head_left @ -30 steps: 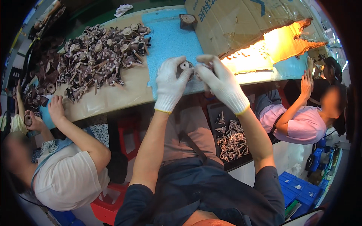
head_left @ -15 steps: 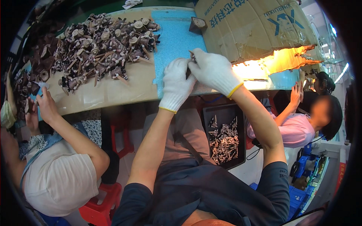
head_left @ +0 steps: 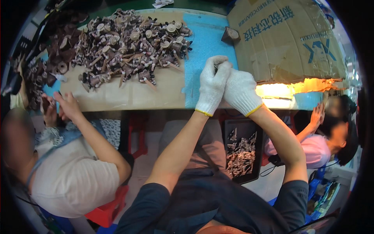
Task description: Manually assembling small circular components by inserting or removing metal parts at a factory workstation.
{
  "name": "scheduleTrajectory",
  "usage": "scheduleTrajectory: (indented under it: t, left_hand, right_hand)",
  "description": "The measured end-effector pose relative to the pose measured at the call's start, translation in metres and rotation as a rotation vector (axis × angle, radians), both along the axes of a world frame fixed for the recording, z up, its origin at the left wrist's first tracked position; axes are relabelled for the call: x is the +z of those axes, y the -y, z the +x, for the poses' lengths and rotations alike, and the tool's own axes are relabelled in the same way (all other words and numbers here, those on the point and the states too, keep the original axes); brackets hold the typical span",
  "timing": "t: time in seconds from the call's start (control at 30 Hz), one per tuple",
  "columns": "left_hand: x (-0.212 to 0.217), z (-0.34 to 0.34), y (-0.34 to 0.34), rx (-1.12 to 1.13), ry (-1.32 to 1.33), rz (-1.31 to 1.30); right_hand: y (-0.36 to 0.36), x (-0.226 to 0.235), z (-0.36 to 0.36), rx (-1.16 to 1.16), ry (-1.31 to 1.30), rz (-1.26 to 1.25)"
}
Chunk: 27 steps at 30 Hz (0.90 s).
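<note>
My left hand point(head_left: 212, 85) and my right hand point(head_left: 242, 90), both in white knitted gloves with yellow cuffs, are pressed together over the blue foam sheet point(head_left: 193, 58). Their fingers are curled closed, and whatever lies between them is hidden by the gloves. To the left of them spreads a heap of small painted figurines point(head_left: 132, 46) in brown, cream and black, some with round hats. A small dark brown angular piece point(head_left: 230, 36) sits beyond my hands beside the cardboard box.
A large cardboard box point(head_left: 280, 50) with a torn lower edge stands at right, bright light glowing beneath it. Below the table, a black tray point(head_left: 249, 175) holds many small parts. Co-workers sit left and right. Brown pieces point(head_left: 60, 67) lie at far left; a red stool point(head_left: 107, 210) stands below.
The view has shifted, so the scene sits farther right and lower. My fingers have curled in and my hands now overlap; the small brown tip seen above them before is hidden.
</note>
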<state>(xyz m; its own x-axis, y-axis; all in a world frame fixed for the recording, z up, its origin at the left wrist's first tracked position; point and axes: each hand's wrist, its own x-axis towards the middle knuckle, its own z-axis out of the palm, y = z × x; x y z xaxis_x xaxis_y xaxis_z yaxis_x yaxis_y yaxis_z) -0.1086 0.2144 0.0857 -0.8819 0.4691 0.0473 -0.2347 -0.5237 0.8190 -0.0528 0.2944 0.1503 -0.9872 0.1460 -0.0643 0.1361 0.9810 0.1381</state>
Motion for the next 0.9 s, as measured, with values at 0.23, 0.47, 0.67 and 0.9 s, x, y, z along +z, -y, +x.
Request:
scheduleTrajectory:
  t: [0.23, 0.47, 0.67, 0.9]
  left_hand:
    - [-0.007, -0.009, -0.016, -0.077, -0.017, -0.085]
    - [0.022, -0.002, 0.058, -0.074, 0.011, -0.246]
    - [0.016, 0.010, 0.072, -0.370, 0.041, -0.059]
    - [0.043, 0.018, 0.094, 0.132, -1.095, -0.478]
  right_hand:
    - [-0.012, 0.003, -0.003, -0.020, 0.013, 0.004]
    - [-0.021, 0.039, 0.003, -0.504, -0.198, -1.137]
    - [0.001, 0.021, 0.019, -0.203, -0.418, -0.913]
    - [-0.018, 0.026, 0.043, -0.638, 0.159, -1.896]
